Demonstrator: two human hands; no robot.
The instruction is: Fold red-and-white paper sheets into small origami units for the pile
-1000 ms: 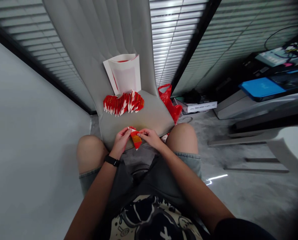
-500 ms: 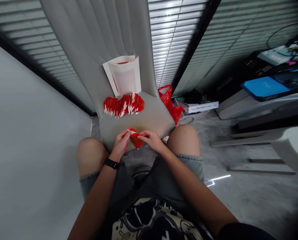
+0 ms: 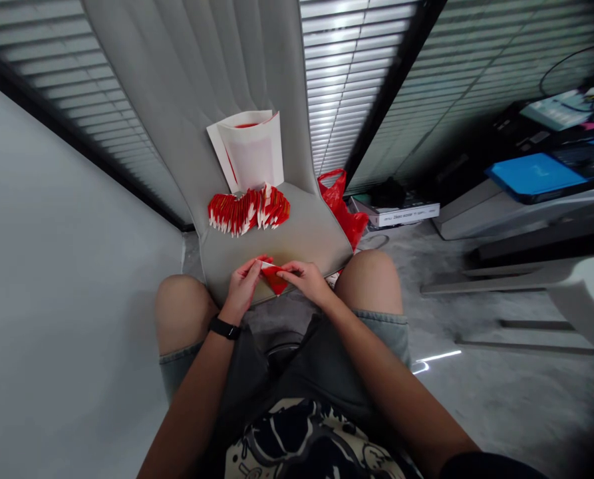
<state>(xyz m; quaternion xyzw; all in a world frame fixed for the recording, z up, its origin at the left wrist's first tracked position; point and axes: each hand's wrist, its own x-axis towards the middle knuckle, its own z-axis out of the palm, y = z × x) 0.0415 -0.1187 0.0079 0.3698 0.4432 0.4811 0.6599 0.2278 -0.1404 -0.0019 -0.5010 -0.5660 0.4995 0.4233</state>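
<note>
Between my hands, over the front of the chair seat, is a folded piece of red paper (image 3: 275, 281) with a white edge along its top and a point facing down. My left hand (image 3: 244, 285) pinches its upper left corner between thumb and fingers. At its right side my right hand (image 3: 307, 279) grips the paper's edge, thumb in front. Further back on the seat lies a fanned row of folded red and white paper pieces (image 3: 247, 209). Behind the row, white sheets with red on the inner side (image 3: 251, 156) lean curled against the backrest.
The grey chair (image 3: 309, 226) stands between my knees. A red plastic bag (image 3: 344, 209) hangs or lies at its right side. Beyond it are a flat white box (image 3: 409, 214) on the floor, a blue box (image 3: 536, 178) and a pale stool (image 3: 576, 286). A white wall (image 3: 52, 299) rises at the left.
The red paper's lower part has turned slightly into a neater triangle between my fingers. Both hands keep hold of it. The whole view has shifted a little.
</note>
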